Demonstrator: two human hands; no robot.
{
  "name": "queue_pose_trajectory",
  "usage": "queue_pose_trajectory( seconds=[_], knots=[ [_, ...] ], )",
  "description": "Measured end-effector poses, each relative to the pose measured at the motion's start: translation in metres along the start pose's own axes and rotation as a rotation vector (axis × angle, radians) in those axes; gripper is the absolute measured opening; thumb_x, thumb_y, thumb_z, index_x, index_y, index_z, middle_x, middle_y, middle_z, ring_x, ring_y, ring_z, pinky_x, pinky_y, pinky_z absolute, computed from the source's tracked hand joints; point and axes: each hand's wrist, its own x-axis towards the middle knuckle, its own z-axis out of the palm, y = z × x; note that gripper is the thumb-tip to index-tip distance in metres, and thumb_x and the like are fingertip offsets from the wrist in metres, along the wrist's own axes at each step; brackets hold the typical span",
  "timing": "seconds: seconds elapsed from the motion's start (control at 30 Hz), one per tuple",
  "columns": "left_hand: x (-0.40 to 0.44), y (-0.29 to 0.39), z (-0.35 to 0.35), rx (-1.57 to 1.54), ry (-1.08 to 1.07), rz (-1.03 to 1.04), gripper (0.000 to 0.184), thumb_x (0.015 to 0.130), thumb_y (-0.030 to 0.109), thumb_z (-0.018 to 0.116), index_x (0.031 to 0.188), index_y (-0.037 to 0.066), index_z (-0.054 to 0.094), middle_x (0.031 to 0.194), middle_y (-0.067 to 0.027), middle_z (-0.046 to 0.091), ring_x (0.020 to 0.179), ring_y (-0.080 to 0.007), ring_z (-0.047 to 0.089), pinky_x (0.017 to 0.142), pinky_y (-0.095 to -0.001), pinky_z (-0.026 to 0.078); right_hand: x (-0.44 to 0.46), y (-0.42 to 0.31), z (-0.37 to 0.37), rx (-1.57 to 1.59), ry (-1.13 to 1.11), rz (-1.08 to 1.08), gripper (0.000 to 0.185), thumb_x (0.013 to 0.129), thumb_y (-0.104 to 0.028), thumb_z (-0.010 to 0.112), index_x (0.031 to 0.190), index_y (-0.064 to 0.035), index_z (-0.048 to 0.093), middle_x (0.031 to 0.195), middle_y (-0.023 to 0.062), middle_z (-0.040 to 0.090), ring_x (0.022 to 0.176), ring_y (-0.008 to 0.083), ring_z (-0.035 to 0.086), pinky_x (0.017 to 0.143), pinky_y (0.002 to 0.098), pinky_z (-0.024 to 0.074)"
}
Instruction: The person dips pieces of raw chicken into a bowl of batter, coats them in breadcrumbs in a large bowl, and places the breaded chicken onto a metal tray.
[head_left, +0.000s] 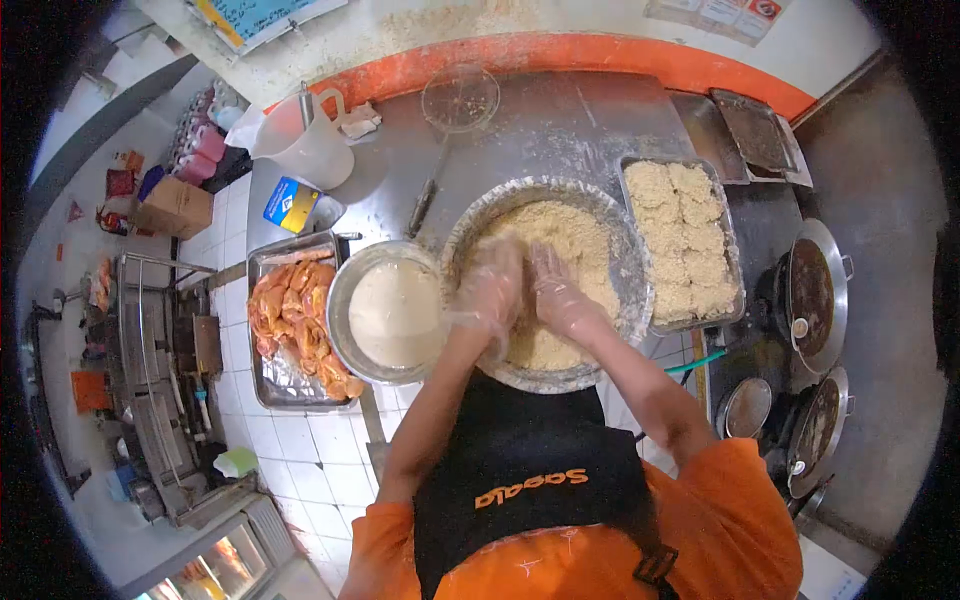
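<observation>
My left hand (493, 288) and my right hand (560, 292), both in clear plastic gloves, are inside a wide metal bowl (625, 235) of pale, crumbly breading (570, 232). The fingers of my right hand point away from me, stretched out on the crumbs. My left hand is smeared by motion, so its fingers cannot be made out. Left of this bowl stands a smaller metal bowl (338, 335) of creamy white batter (392, 312). A metal tray (262, 385) of raw marinated chicken pieces (295, 315) lies farther left.
A tray (738, 300) of breaded pieces (685, 240) is right of the bowl. A strainer (460, 100), a white pitcher (310, 150) and a blue-yellow packet (291, 204) lie toward the back. Two large pans (815, 295) with dark contents stand at the right.
</observation>
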Motion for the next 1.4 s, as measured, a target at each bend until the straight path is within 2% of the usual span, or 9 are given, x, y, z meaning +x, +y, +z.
queue_pose_trajectory(
  seconds=[0.17, 0.33, 0.4, 0.5, 0.87, 0.97, 1.07, 1.27, 1.4],
  knots=[
    [-0.002, 0.017, 0.009, 0.401, -0.224, 0.286, 0.063, 0.094, 0.009, 0.051, 0.153, -0.005, 0.032, 0.148, -0.0213, 0.052, 0.119, -0.0299, 0.064, 0.100, -0.0435, 0.052, -0.028, 0.017, -0.062, 0.398, 0.158, 0.296, 0.038, 0.101, -0.021, 0.044, 0.123, 0.0033, 0.063, 0.136, 0.0251, 0.059, 0.127, 0.0326, 0.058, 0.107, 0.0413, 0.0467],
    [-0.001, -0.022, 0.010, 0.041, 0.118, 0.301, 0.063, 0.091, 0.008, 0.053, 0.152, 0.000, 0.037, 0.119, -0.0211, 0.067, 0.110, -0.0357, 0.066, 0.094, -0.0454, 0.053, 0.010, 0.024, -0.017, 0.821, 0.237, 0.346, 0.056, 0.092, -0.035, 0.071, 0.132, 0.0019, 0.058, 0.125, 0.0206, 0.066, 0.105, 0.0293, 0.067, 0.090, 0.0336, 0.0548],
    [-0.014, 0.009, -0.081, 0.012, -0.216, 0.041, 0.051, 0.094, 0.010, 0.048, 0.145, 0.002, 0.046, 0.111, -0.0218, 0.069, 0.106, -0.0371, 0.066, 0.091, -0.0446, 0.054, 0.023, 0.030, -0.002, 0.843, 0.200, 0.313, 0.062, 0.088, -0.037, 0.076, 0.133, 0.0014, 0.057, 0.125, 0.0204, 0.066, 0.104, 0.0280, 0.068, 0.088, 0.0331, 0.0555],
    [-0.028, -0.025, -0.081, -0.302, 0.100, 0.278, 0.060, 0.089, 0.008, 0.057, 0.148, 0.003, 0.044, 0.086, -0.0189, 0.066, 0.082, -0.0376, 0.064, 0.075, -0.0476, 0.052, 0.030, 0.036, 0.001, 0.857, 0.250, 0.287, 0.067, 0.081, -0.033, 0.082, 0.133, 0.0015, 0.058, 0.122, 0.0204, 0.068, 0.101, 0.0277, 0.069, 0.087, 0.0350, 0.0566],
    [-0.031, -0.041, -0.048, -0.311, 0.240, 0.303, 0.059, 0.088, 0.008, 0.060, 0.146, 0.003, 0.048, 0.077, -0.0183, 0.061, 0.072, -0.0361, 0.061, 0.067, -0.0476, 0.049, -0.072, -0.040, -0.071, 0.581, 0.387, 0.226, 0.056, 0.074, -0.027, 0.085, 0.118, 0.0024, 0.067, 0.117, 0.0200, 0.071, 0.105, 0.0333, 0.069, 0.094, 0.0413, 0.0538],
    [-0.027, -0.033, -0.041, -0.195, 0.010, 0.184, 0.066, 0.087, 0.003, 0.057, 0.151, 0.002, 0.038, 0.088, -0.0246, 0.064, 0.084, -0.0400, 0.066, 0.074, -0.0492, 0.052, -0.064, -0.024, -0.045, 0.011, -0.051, 0.398, 0.052, 0.073, -0.027, 0.084, 0.114, 0.0008, 0.069, 0.119, 0.0213, 0.070, 0.110, 0.0331, 0.068, 0.095, 0.0423, 0.0528],
    [-0.028, -0.033, -0.024, -0.208, -0.084, 0.104, 0.071, 0.086, 0.000, 0.057, 0.153, 0.001, 0.034, 0.099, -0.0296, 0.065, 0.094, -0.0430, 0.067, 0.078, -0.0506, 0.054, -0.041, 0.016, 0.048, -0.063, 0.275, 0.103, 0.055, 0.074, -0.030, 0.084, 0.115, 0.0019, 0.067, 0.121, 0.0234, 0.068, 0.112, 0.0352, 0.067, 0.097, 0.0427, 0.0521],
    [-0.022, -0.010, -0.038, -0.216, -0.272, -0.124, 0.061, 0.096, 0.016, 0.052, 0.151, -0.005, 0.037, 0.118, -0.0285, 0.066, 0.121, -0.0357, 0.062, 0.096, -0.0395, 0.052, -0.075, -0.039, -0.072, 0.798, 0.087, 0.194, 0.050, 0.075, -0.018, 0.084, 0.115, 0.0049, 0.064, 0.105, 0.0259, 0.070, 0.110, 0.0400, 0.065, 0.096, 0.0465, 0.0523],
    [-0.027, -0.002, 0.017, 0.737, 0.094, 0.438, 0.060, 0.102, 0.025, 0.042, 0.151, -0.009, 0.037, 0.134, -0.0294, 0.061, 0.135, -0.0309, 0.055, 0.111, -0.0347, 0.044, -0.042, -0.022, 0.000, 0.313, 0.137, 0.271, 0.053, 0.073, -0.014, 0.083, 0.120, 0.0020, 0.064, 0.104, 0.0278, 0.070, 0.099, 0.0408, 0.070, 0.087, 0.0458, 0.0552]
  ],
)
